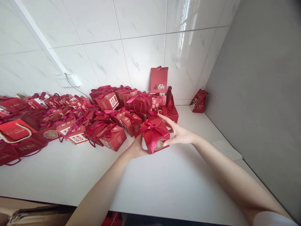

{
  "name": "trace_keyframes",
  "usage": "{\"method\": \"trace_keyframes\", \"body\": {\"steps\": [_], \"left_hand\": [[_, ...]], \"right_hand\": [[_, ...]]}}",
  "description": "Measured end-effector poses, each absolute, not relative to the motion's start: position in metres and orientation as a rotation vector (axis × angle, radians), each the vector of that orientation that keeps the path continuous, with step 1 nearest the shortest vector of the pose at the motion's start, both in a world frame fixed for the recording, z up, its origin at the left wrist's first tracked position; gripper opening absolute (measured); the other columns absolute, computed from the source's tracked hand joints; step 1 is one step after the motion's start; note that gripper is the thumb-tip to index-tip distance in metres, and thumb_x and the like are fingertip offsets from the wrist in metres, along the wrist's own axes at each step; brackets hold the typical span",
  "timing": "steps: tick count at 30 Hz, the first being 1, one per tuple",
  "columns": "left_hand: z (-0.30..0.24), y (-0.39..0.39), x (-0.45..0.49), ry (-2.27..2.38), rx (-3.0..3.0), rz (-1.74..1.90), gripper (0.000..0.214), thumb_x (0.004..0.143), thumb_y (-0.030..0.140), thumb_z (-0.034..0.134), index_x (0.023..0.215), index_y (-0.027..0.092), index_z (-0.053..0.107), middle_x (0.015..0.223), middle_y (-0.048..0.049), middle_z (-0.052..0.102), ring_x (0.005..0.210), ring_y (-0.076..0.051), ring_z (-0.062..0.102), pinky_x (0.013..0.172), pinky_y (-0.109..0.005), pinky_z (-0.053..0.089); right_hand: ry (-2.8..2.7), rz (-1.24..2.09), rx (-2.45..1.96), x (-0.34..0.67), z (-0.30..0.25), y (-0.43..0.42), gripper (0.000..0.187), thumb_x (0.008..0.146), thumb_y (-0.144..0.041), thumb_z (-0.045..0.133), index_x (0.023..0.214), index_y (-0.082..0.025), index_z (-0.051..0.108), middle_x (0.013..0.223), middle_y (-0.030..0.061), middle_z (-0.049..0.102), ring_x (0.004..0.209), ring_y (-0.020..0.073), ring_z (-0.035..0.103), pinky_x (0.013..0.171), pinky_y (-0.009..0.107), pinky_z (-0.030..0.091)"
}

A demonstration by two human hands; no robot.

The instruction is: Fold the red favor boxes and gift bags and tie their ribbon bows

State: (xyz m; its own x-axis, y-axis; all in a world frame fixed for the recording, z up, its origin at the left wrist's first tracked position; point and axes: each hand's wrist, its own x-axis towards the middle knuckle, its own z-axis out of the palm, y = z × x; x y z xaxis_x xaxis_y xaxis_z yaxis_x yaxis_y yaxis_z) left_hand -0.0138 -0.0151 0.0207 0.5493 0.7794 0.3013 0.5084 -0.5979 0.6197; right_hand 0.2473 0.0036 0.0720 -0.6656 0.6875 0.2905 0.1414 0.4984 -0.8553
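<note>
Between my two hands is a red gift box point(147, 140) with a glossy red ribbon bow on top and a pale gold pattern on its front. My left hand point(136, 147) grips its left side, with the fingertips hidden behind and under the box. On the right side, my right hand point(177, 133) holds it with thumb at the front and fingers reaching toward the back. Just behind stands another red box point(173, 113). Left of my left hand sits a red ribboned box point(115, 138).
Many red gift boxes and bags point(77, 135) crowd the white table point(183, 182) along the tiled wall. A triangular red box point(198, 101) stands in the right corner by the grey panel point(258, 94). A power strip point(68, 80) with a cable hangs on the wall. Cardboard point(35, 216) lies below the front edge.
</note>
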Motion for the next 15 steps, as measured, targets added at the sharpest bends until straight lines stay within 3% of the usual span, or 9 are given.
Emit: {"method": "trace_keyframes", "body": {"steps": [3,5,9,15], "left_hand": [[0.015,-0.011,-0.018,0.957,2.227,0.869,0.093,0.063,0.049,0.089,0.139,0.019,0.045,0.147,-0.0187,0.043,0.139,-0.039,0.041,0.116,-0.054,0.037],[0.01,-0.009,-0.017,0.973,2.167,0.939,0.093,0.061,0.049,0.089,0.136,0.018,0.044,0.143,-0.0195,0.047,0.135,-0.039,0.047,0.113,-0.057,0.04],[0.006,-0.008,-0.011,1.143,2.193,1.009,0.07,0.068,0.044,0.084,0.126,0.021,0.052,0.128,-0.0149,0.06,0.124,-0.036,0.057,0.106,-0.054,0.048],[0.009,-0.013,-0.007,1.427,2.237,1.094,0.085,0.065,0.048,0.084,0.134,0.024,0.042,0.126,-0.0109,0.062,0.117,-0.032,0.063,0.096,-0.044,0.055]], "right_hand": [[-2.09,1.07,-0.681,0.249,0.069,0.009,0.118,0.069,-0.037,0.088,0.159,-0.036,0.011,0.162,0.0125,0.027,0.138,0.0312,0.046,0.103,0.047,0.053],[-2.09,1.048,-0.679,0.251,0.067,0.012,0.116,0.069,-0.035,0.087,0.158,-0.036,0.012,0.161,0.0118,0.028,0.14,0.0305,0.044,0.104,0.046,0.052],[-2.113,1.068,-0.657,0.253,0.062,0.015,0.107,0.075,-0.03,0.082,0.159,-0.035,0.014,0.159,0.01,0.034,0.137,0.0282,0.048,0.105,0.044,0.053],[-2.099,1.182,-0.681,0.253,0.055,0.015,0.093,0.083,-0.024,0.071,0.158,-0.036,0.018,0.152,0.0066,0.045,0.129,0.0256,0.055,0.097,0.041,0.058]]}}
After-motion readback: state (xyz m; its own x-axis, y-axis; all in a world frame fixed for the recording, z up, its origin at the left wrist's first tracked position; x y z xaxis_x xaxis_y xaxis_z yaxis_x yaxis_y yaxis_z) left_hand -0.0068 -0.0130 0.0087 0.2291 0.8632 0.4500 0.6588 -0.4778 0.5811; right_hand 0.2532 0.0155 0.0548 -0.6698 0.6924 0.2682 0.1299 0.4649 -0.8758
